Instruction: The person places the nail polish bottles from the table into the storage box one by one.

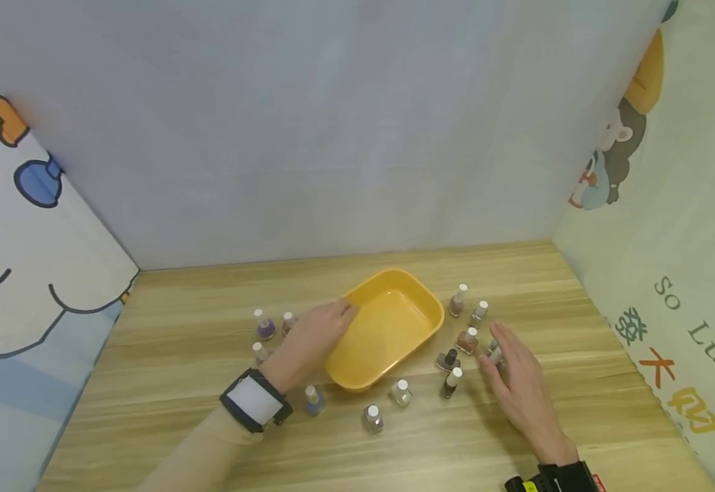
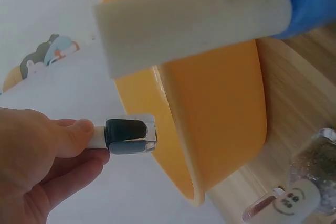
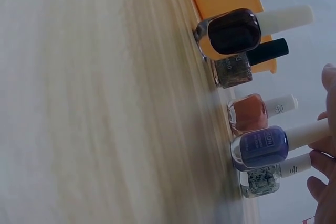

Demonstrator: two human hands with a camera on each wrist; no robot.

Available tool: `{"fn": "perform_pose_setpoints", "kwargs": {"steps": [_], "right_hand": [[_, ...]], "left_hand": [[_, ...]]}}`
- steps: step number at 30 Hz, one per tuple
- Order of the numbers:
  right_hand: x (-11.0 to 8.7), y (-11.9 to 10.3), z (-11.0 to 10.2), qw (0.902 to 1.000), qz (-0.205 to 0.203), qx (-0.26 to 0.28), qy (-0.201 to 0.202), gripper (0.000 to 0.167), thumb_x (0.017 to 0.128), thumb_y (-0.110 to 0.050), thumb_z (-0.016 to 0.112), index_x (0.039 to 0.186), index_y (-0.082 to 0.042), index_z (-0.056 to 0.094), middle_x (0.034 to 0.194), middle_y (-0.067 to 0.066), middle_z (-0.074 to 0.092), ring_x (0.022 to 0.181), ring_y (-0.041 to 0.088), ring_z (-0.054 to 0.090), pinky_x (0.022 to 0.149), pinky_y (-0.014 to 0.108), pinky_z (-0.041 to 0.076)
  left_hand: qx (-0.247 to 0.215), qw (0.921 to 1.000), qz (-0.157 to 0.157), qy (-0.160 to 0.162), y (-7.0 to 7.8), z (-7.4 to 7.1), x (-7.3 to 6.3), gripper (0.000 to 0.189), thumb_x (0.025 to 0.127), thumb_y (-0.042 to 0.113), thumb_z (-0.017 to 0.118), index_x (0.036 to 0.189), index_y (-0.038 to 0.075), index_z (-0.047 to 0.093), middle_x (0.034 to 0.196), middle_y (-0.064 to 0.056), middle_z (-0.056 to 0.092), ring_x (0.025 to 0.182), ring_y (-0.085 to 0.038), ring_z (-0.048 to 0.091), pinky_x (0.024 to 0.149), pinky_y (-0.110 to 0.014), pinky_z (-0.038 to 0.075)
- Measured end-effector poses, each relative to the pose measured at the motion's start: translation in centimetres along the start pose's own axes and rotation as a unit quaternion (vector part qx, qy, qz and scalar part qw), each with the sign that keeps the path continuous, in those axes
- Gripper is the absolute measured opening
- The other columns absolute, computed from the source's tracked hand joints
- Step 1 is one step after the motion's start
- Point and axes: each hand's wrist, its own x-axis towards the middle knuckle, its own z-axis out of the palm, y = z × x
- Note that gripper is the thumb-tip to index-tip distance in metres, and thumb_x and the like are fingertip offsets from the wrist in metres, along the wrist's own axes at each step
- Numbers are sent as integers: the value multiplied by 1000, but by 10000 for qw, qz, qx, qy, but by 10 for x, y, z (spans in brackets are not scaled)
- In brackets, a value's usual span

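A pale grey wall (image 1: 332,137) rises at twelve o'clock behind a wood-grained table (image 1: 166,417). Near the middle of the table sits a yellow tray (image 1: 388,328), set slantwise, its long way running roughly from one o'clock to seven.

The left hand (image 1: 314,335) comes to the tray's rim at nine o'clock, with a black band (image 1: 255,400) round that wrist. Its thumb and fingers pinch a dark bottle (image 2: 128,136) by the white cap — upright, base down, close to the rim. Whether the base hangs over the inside, I cannot tell.

The right hand (image 1: 520,383) is between three and four o'clock from the tray, fingers loosely extended, thumb and forefinger apart. A purple bottle (image 3: 260,148) stands with its white cap at those fingers; I cannot tell whether they touch it. A glitter bottle (image 3: 262,181) is just beside it.

The other small bottles ring the tray, all upright. Clockwise: a mauve bottle (image 1: 457,301) between two and three o'clock, a red-brown bottle (image 1: 466,341) at three, a black-capped bottle (image 1: 448,361) between three and four, a black bottle (image 1: 451,384) with a white cap at four, a pale bottle (image 1: 401,394) between five and six, a sparkly bottle (image 1: 373,419) at six, a blue bottle (image 1: 314,402) between seven and eight — and a violet bottle (image 1: 264,326) at nine.
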Motion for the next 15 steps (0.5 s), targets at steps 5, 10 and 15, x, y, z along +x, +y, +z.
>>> {"fn": "perform_pose_setpoints", "kwargs": {"steps": [5,10,15], "right_hand": [[2,0,0,10000,-37,-51,-2,56,104,-24,61,150,4,45,153,31,44,139,53,41,111,72,32],[2,0,0,9999,-84,-68,12,56,104,-23,61,149,5,45,153,31,44,138,53,42,110,72,33],[1,0,1,9999,-106,-6,50,55,103,-21,62,149,5,45,152,32,45,138,53,42,110,73,32]], "left_hand": [[190,9987,106,-460,1,6,13,34,88,-7,73,121,2,66,106,-11,66,81,-20,66,69,-29,61],[561,9932,245,-988,6,16,25,24,88,0,77,111,5,72,98,-7,67,77,-17,65,67,-26,60],[909,9870,388,-1266,12,24,32,11,89,3,77,98,9,76,96,-5,69,76,-15,67,66,-22,59]]}}
